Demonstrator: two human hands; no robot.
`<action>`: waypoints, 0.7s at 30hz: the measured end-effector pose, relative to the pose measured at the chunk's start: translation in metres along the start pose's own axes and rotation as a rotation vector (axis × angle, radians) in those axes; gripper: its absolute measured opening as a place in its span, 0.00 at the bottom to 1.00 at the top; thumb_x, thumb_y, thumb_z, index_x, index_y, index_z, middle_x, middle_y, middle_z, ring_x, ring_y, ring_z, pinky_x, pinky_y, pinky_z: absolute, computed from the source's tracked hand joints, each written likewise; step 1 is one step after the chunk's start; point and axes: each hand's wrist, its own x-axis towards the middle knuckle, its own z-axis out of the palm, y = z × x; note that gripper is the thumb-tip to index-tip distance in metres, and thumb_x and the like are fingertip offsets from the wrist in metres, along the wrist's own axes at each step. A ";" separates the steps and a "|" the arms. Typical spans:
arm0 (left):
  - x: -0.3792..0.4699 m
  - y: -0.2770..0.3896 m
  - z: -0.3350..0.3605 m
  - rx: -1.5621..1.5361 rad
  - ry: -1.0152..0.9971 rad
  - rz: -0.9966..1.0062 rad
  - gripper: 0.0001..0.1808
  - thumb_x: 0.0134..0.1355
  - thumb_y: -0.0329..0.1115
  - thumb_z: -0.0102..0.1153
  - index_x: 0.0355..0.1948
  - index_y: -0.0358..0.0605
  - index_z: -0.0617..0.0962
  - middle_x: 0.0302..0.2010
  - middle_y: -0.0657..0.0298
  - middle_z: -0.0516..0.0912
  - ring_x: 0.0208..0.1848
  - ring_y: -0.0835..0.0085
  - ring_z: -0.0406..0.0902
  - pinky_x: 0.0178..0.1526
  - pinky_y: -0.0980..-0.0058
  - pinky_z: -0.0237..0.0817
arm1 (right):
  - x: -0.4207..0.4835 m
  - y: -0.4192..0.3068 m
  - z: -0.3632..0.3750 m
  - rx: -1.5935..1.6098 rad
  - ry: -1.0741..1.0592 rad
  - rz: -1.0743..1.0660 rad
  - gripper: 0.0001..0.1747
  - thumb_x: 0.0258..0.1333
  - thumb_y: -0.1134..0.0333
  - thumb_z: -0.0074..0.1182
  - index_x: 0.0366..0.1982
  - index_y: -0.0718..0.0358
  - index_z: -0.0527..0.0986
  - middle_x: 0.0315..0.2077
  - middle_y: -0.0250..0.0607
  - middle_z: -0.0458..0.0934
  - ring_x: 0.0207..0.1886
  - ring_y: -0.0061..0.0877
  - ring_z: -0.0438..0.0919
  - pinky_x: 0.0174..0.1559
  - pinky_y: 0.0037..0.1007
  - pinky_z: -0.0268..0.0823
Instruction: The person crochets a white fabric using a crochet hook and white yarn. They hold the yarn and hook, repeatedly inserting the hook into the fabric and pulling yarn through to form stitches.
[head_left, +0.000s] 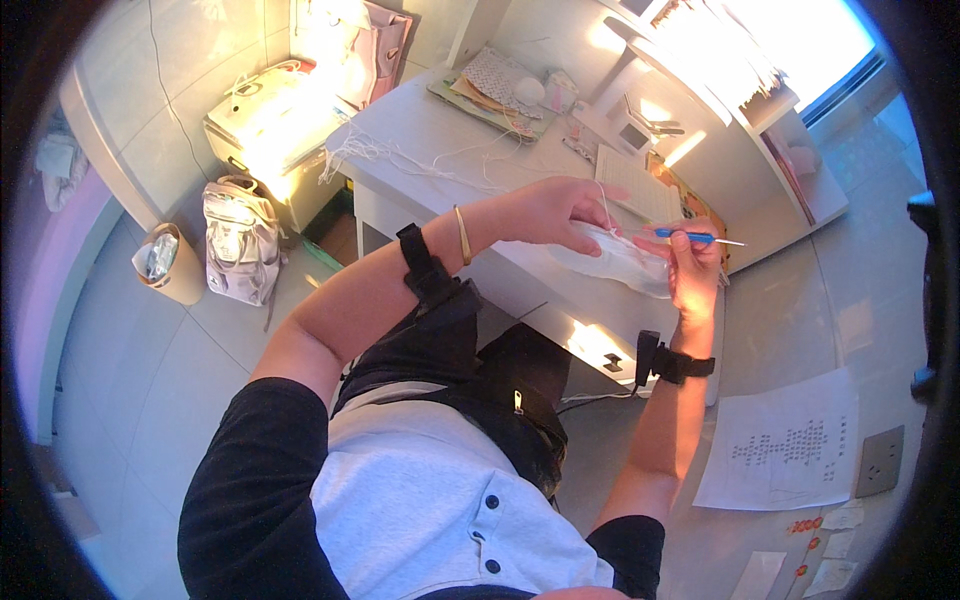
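My right hand (694, 274) grips a crochet hook with a blue handle (686, 235). Its metal end sticks out to the right past my fingers, and the other end points towards my left hand. White yarn (604, 202) runs up over the fingers of my left hand (544, 210), whose thumb and fingertips are close to the hook's left end. A small bit of yarn work (615, 231) appears between the two hands, too small to make out its stitches. Under both hands lies a soft white item (600, 259) on the desk; bag or cloth, I cannot tell.
Loose white yarn (367, 150) trails over the left end of the white desk (405, 112). Behind my hands are a keyboard (637, 184), books (487, 94) and a white ball (529, 91). A backpack (240, 244) and a waste bin (176, 274) stand on the floor at left.
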 end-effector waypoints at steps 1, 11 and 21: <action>0.000 -0.001 -0.001 0.004 -0.005 -0.005 0.35 0.52 0.20 0.64 0.61 0.35 0.66 0.57 0.53 0.75 0.52 0.74 0.75 0.57 0.76 0.66 | 0.002 -0.001 -0.002 0.066 -0.011 0.041 0.07 0.64 0.68 0.50 0.38 0.65 0.68 0.33 0.42 0.76 0.44 0.39 0.79 0.46 0.52 0.76; -0.002 0.003 -0.001 0.231 0.014 0.033 0.17 0.51 0.24 0.65 0.43 0.33 0.80 0.63 0.52 0.69 0.54 0.75 0.73 0.56 0.74 0.66 | 0.003 0.011 0.013 0.200 0.064 0.055 0.10 0.63 0.65 0.51 0.32 0.64 0.68 0.29 0.40 0.78 0.36 0.32 0.81 0.44 0.38 0.77; -0.007 -0.003 0.007 0.152 0.152 0.045 0.15 0.50 0.25 0.67 0.40 0.34 0.80 0.60 0.57 0.74 0.49 0.75 0.77 0.54 0.75 0.67 | -0.010 0.010 0.032 -0.035 0.200 0.016 0.13 0.62 0.60 0.55 0.32 0.62 0.69 0.28 0.35 0.79 0.33 0.24 0.78 0.44 0.26 0.71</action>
